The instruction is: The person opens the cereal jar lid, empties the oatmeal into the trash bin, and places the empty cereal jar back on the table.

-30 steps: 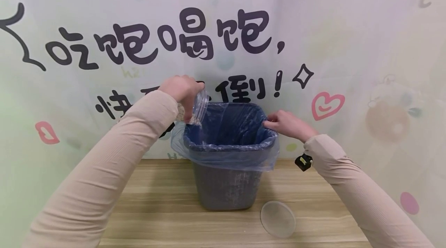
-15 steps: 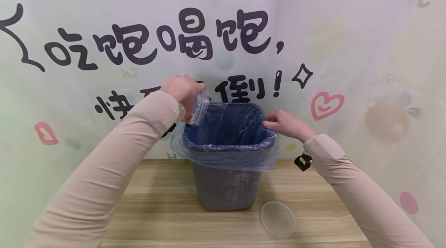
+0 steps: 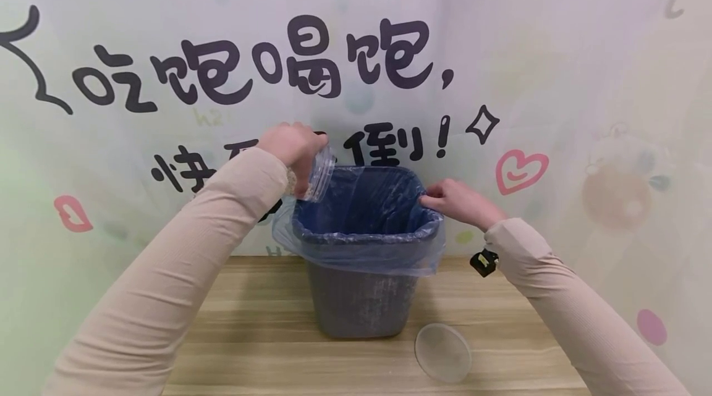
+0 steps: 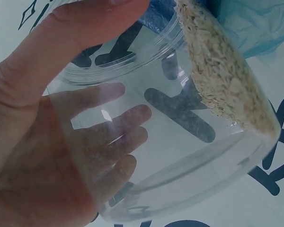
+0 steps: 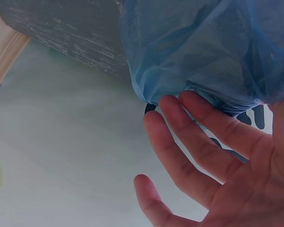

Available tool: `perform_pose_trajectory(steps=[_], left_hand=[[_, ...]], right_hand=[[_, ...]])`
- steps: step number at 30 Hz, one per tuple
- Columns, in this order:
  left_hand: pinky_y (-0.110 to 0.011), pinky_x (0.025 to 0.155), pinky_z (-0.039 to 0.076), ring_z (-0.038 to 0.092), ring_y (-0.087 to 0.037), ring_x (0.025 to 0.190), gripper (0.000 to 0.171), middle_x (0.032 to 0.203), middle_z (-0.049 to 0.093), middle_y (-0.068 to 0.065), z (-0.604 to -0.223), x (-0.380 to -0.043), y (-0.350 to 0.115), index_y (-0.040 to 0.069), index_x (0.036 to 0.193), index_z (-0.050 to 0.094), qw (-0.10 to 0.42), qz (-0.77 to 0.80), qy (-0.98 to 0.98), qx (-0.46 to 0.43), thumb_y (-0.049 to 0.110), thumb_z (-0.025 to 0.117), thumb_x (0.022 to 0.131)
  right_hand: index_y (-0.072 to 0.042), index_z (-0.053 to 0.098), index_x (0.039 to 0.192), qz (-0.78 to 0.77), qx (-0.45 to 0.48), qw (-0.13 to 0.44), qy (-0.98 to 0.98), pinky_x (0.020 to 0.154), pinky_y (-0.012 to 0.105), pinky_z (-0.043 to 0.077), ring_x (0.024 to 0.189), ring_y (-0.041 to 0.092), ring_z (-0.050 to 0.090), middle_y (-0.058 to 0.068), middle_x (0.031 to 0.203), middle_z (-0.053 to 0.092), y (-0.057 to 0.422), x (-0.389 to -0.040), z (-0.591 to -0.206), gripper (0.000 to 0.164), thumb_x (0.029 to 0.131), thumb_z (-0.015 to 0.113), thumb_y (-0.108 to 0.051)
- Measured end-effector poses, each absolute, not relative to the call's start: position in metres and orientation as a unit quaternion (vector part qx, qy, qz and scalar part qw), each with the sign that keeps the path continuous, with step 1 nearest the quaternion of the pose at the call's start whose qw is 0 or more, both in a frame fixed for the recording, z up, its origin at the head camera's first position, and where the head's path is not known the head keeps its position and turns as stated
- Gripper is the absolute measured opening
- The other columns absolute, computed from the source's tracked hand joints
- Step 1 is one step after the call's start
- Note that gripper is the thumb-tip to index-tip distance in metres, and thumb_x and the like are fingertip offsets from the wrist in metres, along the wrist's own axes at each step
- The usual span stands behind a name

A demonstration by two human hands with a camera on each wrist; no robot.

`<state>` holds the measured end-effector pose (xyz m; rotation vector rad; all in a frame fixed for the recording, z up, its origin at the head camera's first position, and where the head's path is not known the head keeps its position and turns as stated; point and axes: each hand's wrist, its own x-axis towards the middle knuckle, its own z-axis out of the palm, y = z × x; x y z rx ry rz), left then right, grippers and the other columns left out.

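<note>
My left hand [image 3: 292, 147] grips a clear plastic jar [image 3: 321, 175], tipped with its mouth over the left rim of the trash can. Pale flakes like oats [image 4: 227, 75] lie along the jar's lower side toward the mouth, as the left wrist view shows. The grey trash can [image 3: 364, 303] stands upright, lined with a blue plastic bag [image 3: 369, 257] folded over its rim. At the right rim my right hand [image 3: 458, 200] holds the can's edge through the bag, thumb over the top. Its fingers [image 5: 180, 156] lie outside against the bag in the right wrist view.
A round translucent lid [image 3: 443, 353] lies on the wooden table [image 3: 250, 322], in front and right of the can. Close behind the can hangs a pale printed backdrop [image 3: 556, 75] with dark lettering. Black wrist cameras [image 3: 484, 262] sit below the sleeves.
Fewer flakes show through the jar beside my left hand than a second ago. My left hand has shifted very slightly right; my right hand keeps its place at the rim.
</note>
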<state>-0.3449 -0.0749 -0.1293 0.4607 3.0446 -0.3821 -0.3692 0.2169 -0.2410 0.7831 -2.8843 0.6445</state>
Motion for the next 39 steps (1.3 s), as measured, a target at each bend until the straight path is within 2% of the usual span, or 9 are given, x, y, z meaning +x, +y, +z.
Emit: perform_pose_trajectory(steps=[4, 10, 18, 39], left_hand=[[-0.048, 0.086, 0.048, 0.047, -0.04, 0.112, 0.095, 0.13, 0.049, -0.019, -0.13, -0.343, -0.073, 0.012, 0.142, 0.041, 0.012, -0.133, 0.98, 0.147, 0.016, 0.09, 0.06], [-0.047, 0.094, 0.044, 0.044, -0.04, 0.115, 0.096, 0.132, 0.048, -0.02, -0.131, -0.341, -0.07, 0.01, 0.144, 0.039, 0.009, -0.158, 0.975, 0.154, 0.017, 0.089, 0.062], [-0.046, 0.098, 0.039, 0.045, -0.037, 0.115, 0.091, 0.128, 0.051, -0.018, -0.132, -0.341, -0.068, 0.008, 0.137, 0.044, -0.004, -0.172, 0.97, 0.17, 0.016, 0.089, 0.059], [-0.043, 0.099, 0.037, 0.047, -0.035, 0.113, 0.084, 0.121, 0.055, -0.016, -0.135, -0.338, -0.063, 0.007, 0.128, 0.049, -0.027, -0.196, 0.963, 0.181, 0.017, 0.091, 0.057]], right_hand=[[-0.012, 0.05, 0.067, 0.212, 0.258, 0.048, -0.941, 0.056, 0.029, 0.033, 0.057, 0.013, 0.04, -0.004, 0.059, 0.042, 0.217, -0.368, -0.24, 0.029, 0.094, 0.052, -0.02], [-0.009, 0.06, 0.075, 0.21, 0.257, 0.045, -0.942, 0.058, 0.03, 0.037, 0.061, 0.014, 0.045, -0.003, 0.063, 0.048, 0.216, -0.367, -0.24, 0.025, 0.095, 0.052, -0.021], [-0.012, 0.051, 0.066, 0.212, 0.258, 0.055, -0.941, 0.055, 0.029, 0.031, 0.056, 0.013, 0.039, -0.004, 0.059, 0.04, 0.217, -0.368, -0.241, 0.03, 0.095, 0.052, -0.02], [-0.009, 0.056, 0.071, 0.215, 0.257, 0.045, -0.941, 0.056, 0.03, 0.034, 0.059, 0.014, 0.043, -0.003, 0.062, 0.044, 0.218, -0.369, -0.242, 0.028, 0.096, 0.052, -0.021]])
